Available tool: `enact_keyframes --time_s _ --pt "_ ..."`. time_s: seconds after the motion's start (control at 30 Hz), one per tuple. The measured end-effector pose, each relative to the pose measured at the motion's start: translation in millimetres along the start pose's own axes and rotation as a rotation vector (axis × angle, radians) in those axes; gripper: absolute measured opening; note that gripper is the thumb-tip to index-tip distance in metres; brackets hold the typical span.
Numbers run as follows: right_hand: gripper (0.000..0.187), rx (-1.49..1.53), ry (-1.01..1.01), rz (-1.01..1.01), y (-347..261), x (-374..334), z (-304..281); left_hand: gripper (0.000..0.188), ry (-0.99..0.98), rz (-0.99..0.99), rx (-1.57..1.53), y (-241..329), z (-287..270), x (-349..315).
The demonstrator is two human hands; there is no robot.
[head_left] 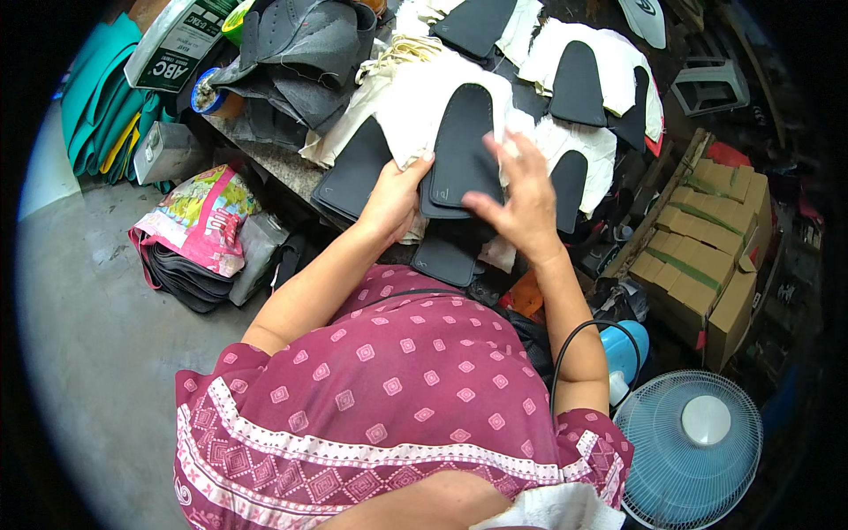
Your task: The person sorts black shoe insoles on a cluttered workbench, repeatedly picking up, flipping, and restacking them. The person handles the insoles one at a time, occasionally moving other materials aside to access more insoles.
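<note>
A black tongue-shaped panel (459,150), stitched along its rounded edge to white cloth (415,106), lies in front of me on the work surface. My left hand (395,199) is closed on its left edge, thumb on top and the other fingers hidden. Over the panel's right edge, my right hand (521,194) is spread and slightly blurred; whether it touches the panel I cannot tell. Beside my left hand lies a second black panel (358,168). Another black piece (444,256) sits just below, close to my body.
More black panels (579,84) on white cloth cover the surface's far right. Dark grey material (300,53) is heaped at the far left. On the floor at left stands a pink patterned bag (199,221). Cardboard boxes (698,238) and a blue fan (693,450) are at right.
</note>
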State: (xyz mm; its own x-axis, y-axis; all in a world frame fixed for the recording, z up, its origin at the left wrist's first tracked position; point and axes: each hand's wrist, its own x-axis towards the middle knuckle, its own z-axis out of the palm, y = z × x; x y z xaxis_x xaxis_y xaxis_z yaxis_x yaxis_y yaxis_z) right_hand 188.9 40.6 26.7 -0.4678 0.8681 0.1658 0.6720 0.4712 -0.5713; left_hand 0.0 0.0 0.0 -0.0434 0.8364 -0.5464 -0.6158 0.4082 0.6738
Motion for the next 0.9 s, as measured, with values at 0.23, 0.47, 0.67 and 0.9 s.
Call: enact_keyframes --time_s 0.23,0.47,0.67,0.9 --pt "0.049 0.142 -0.248 -0.149 -3.0 -4.4 7.4 0.036 0.021 -0.149 0.017 -4.5 -21.5 -5.1" --pt "0.022 0.207 -0.147 0.039 50.4 17.5 -7.9 0.035 -0.041 -0.145 0.008 5.2 -11.1 -6.5" --pt "0.039 -0.606 0.159 0.088 137.0 53.6 -29.3 0.039 -0.015 -0.175 0.075 1.7 -12.4 -1.7" --pt "0.047 -0.347 0.121 -0.053 91.9 53.3 -27.8 0.036 -0.008 -0.25 -0.067 -0.1 -26.0 6.8"
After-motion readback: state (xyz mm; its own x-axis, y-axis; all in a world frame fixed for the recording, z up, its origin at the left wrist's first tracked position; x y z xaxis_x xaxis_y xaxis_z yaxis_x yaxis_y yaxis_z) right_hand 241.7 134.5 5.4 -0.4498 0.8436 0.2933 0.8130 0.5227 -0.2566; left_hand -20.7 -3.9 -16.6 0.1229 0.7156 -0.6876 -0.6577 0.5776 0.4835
